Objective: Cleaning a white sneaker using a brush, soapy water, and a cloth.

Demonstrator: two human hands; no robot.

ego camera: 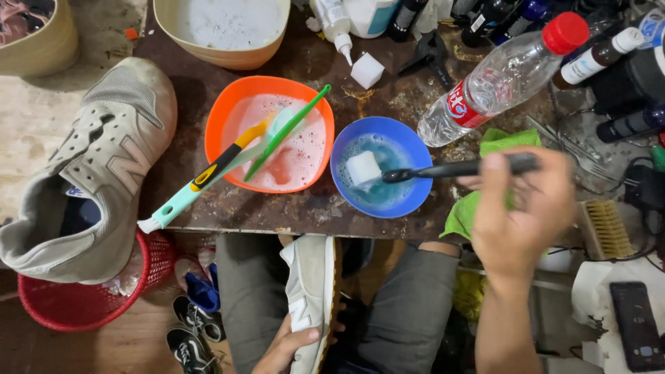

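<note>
Two sneakers: one grey-beige sneaker lies on its side at the table's left edge, over a red basket; well apart from both hands.
Orange bowl: holds pinkish suds, with a yellow-handled brush and a green-handled brush leaning across it; untouched.
Left hand: fingers curled around the edge of the second sneaker, which stands on its side between the knees, below the table edge. Likely light and soft in the upper but stiff along the sole, so the sole rim is the surer hold.
Blue bowl: foamy blue-tinted water with a white sponge block floating in it; wet and probably slippery.
Dark brush: thin, stiff handle, head dipped into the blue bowl beside the sponge; likely light, best held far back on the handle.
Right hand: closed on the brush handle's rear end, thumb on top, just right of the blue bowl.
Plastic bottle: lies tilted above the right hand, red cap, not touched.
</note>
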